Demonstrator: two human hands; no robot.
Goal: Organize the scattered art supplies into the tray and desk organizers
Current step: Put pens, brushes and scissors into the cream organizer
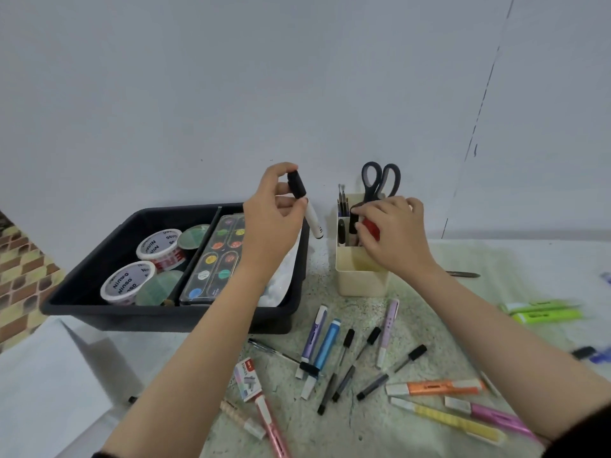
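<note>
Left hand (pixel 271 219): a black-capped white marker (pixel 313 221) was pinched above the tray (pixel 165 314) rim.
Right hand (pixel 393 229): a red marker (pixel 372 228) was gripped inside the organizer (pixel 360 276).
Risk: the organizer could be tipped by a sideways push, and its contents spilled.

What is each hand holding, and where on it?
Left hand pinches a white marker at its black cap; right hand grips a red object, exact hold hidden.

Pale wall (pixel 198 77), speckled tabletop (pixel 325 279) (greenish), brick-patterned surface (pixel 20 269) at left
</note>
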